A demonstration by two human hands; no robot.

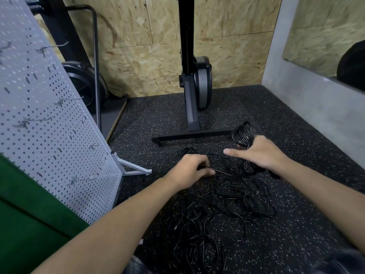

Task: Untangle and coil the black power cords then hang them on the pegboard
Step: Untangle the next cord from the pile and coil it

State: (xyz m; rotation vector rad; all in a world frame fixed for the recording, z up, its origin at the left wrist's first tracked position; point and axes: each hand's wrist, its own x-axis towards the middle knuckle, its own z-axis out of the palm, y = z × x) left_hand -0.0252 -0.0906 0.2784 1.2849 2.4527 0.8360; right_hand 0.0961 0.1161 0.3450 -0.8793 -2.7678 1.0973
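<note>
A tangle of black power cords (223, 206) lies spread over the speckled black floor in front of me. My right hand (260, 153) grips a partly wound coil of black cord (243, 134), whose loops stick up beyond the fingers, with the index finger pointing left. My left hand (190, 169) pinches a strand of the same black cord (223, 172) that runs right toward the coil. The grey pegboard (45, 123) stands tilted at the left with several bare metal hooks (81, 179) on it.
A black exercise machine (192, 80) stands straight ahead, its floor bar (191, 136) just beyond my hands. A fan (83, 82) and a bent metal tube (96, 66) sit behind the pegboard. A green surface (29, 220) lies lower left, a grey wall (316, 107) at right.
</note>
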